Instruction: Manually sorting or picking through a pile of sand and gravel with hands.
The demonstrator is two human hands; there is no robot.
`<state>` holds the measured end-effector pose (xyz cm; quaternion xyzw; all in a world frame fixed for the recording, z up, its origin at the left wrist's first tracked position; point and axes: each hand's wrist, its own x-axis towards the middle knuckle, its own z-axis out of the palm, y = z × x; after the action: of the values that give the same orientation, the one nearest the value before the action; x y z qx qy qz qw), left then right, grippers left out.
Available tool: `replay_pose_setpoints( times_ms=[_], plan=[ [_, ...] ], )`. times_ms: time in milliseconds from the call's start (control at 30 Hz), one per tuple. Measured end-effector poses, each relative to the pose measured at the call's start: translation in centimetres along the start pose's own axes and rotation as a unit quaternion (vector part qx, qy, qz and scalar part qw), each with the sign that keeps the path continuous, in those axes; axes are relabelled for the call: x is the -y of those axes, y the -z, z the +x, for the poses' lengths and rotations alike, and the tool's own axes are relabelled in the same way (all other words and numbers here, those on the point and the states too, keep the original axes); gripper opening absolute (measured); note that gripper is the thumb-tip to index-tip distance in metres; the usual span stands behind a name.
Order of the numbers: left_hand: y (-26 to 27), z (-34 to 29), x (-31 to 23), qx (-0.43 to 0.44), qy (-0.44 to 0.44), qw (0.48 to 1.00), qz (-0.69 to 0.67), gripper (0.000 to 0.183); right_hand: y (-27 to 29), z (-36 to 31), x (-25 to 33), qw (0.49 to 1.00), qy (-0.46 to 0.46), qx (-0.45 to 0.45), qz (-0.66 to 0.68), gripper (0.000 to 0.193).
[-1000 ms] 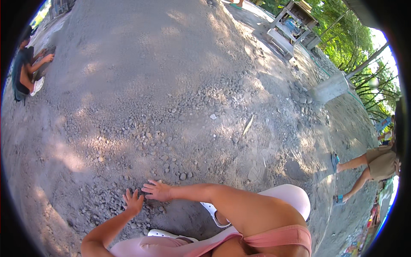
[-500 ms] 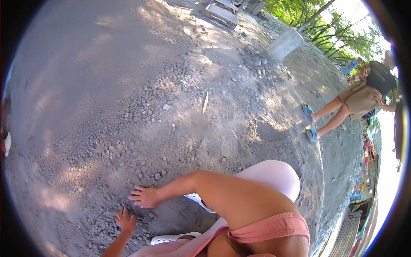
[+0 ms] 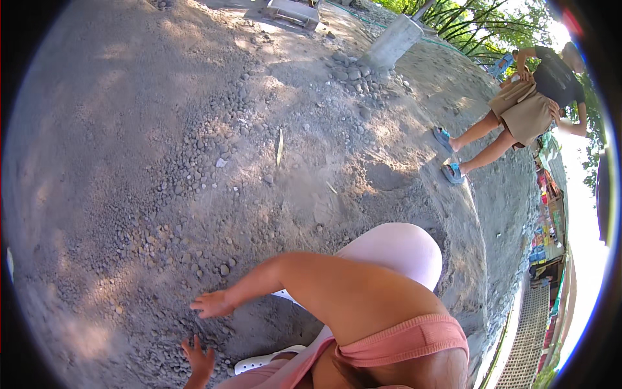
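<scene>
Your left hand (image 3: 198, 358) is spread, your right hand (image 3: 214, 305) stretched palm-down, nothing visibly pinched; loose gravel (image 3: 162, 324) lies around both. Likely step: working gravel by hand; any pick-up needs curled fingers.

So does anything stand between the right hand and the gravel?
Nothing visible does. The gravel lies right by the right hand; the left hand is close but not in between. Contact can't be told.
</scene>
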<state>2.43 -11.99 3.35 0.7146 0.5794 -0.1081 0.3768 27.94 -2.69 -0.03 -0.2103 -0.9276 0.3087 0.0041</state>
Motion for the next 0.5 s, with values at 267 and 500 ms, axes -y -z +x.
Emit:
replay_pose_setpoints(
  times_ms=[267, 500],
  plan=[
    [-0.1, 3.3, -0.1, -0.052, -0.038, 0.995, -0.074, 0.038, -0.9, 1.8, 1.3, 0.995, -0.061, -0.069, 0.043, 0.023],
    [1.7, 4.3, -0.4, 0.013, -0.149, 0.985, -0.089, 0.012, -1.9, 3.7, 3.5, 0.985, -0.042, -0.155, 0.063, 0.014]
  ],
)
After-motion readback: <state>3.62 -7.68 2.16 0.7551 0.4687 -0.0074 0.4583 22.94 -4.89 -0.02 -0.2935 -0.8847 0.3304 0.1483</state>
